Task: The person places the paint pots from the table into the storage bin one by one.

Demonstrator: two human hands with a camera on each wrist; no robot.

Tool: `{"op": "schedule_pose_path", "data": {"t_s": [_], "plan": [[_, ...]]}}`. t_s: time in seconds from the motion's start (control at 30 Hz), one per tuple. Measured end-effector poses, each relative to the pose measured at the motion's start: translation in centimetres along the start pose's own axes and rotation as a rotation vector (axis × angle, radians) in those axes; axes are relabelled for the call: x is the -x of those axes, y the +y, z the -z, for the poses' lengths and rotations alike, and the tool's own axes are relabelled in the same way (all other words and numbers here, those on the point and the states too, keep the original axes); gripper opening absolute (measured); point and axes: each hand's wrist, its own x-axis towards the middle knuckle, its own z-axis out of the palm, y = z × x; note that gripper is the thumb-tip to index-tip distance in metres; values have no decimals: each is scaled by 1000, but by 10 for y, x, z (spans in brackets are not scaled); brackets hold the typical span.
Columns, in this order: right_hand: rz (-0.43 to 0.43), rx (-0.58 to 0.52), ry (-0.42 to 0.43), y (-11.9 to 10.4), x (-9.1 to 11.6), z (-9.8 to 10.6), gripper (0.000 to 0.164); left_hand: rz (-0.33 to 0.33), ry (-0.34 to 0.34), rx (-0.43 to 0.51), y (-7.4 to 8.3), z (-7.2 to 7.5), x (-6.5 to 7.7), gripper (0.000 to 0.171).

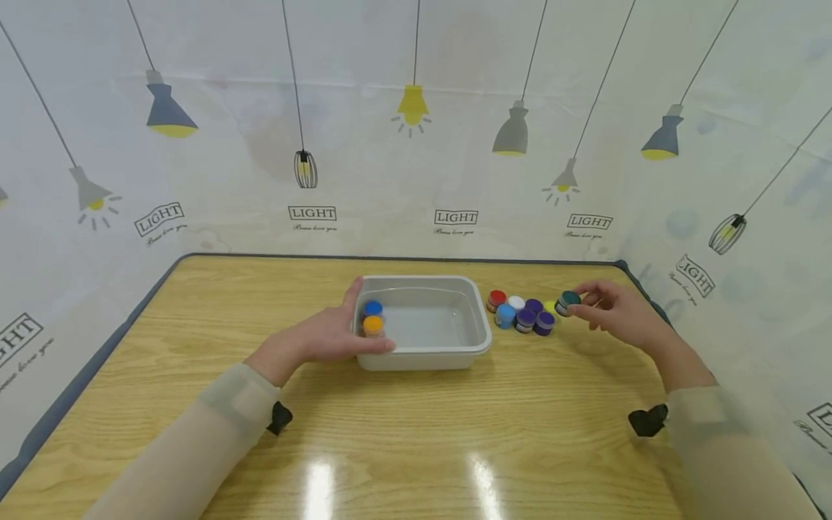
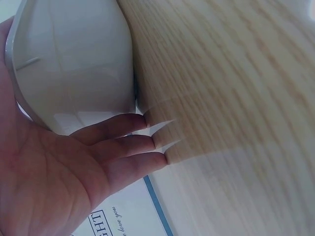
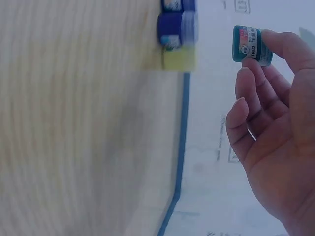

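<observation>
My right hand (image 1: 614, 312) pinches a small dark green paint jar (image 1: 568, 302) between thumb and fingertips, raised at the right of a cluster of jars. The right wrist view shows its printed label (image 3: 248, 43) and the remaining fingers loosely bent. My left hand (image 1: 328, 334) holds the left end of a white plastic tub (image 1: 422, 361), its thumb along the near rim. In the left wrist view several fingers (image 2: 130, 145) lie against the tub's outer wall (image 2: 83, 64). Inside the tub, at its left end, stand a blue-lidded jar (image 1: 373, 309) and an orange-lidded jar (image 1: 373, 326).
Right of the tub stand a red jar (image 1: 497, 298), a white-lidded jar (image 1: 516, 302), a light blue jar (image 1: 505, 315), several purple jars (image 1: 544, 323) and a partly hidden yellow jar (image 1: 550, 307). The wooden table (image 1: 416, 426) meets lamp-printed cloth (image 1: 364, 238) behind.
</observation>
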Motion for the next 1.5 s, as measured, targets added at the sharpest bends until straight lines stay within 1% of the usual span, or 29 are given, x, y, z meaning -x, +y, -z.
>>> {"op": "schedule_pose_path", "data": {"t_s": [0.17, 0.27, 0.47, 0.7, 0.8, 1.07, 1.33, 1.5], "plan": [[62, 9, 3, -33, -3, -4, 47, 2, -1, 1, -1, 0, 0, 143], [120, -16, -14, -52, -6, -10, 42, 3, -3, 0, -1, -1, 0, 144], [190, -49, -43, -84, -14, -25, 37, 5, -1, -12, 0, -1, 0, 144], [262, -99, -110, -119, -25, -42, 34, 6, 4, -16, 1, 0, -1, 143], [278, -116, -132, -133, -29, -51, 33, 9, 7, -20, 1, 0, -1, 142], [310, -155, -210, -160, -42, -78, 32, 21, 6, -18, 1, 0, -2, 142], [386, -156, -254, -177, -60, -109, 28, 33, -2, -26, 1, 0, -3, 145], [390, -183, -292, -187, -68, -127, 30, 30, 2, -42, 1, 0, -3, 144]]}}
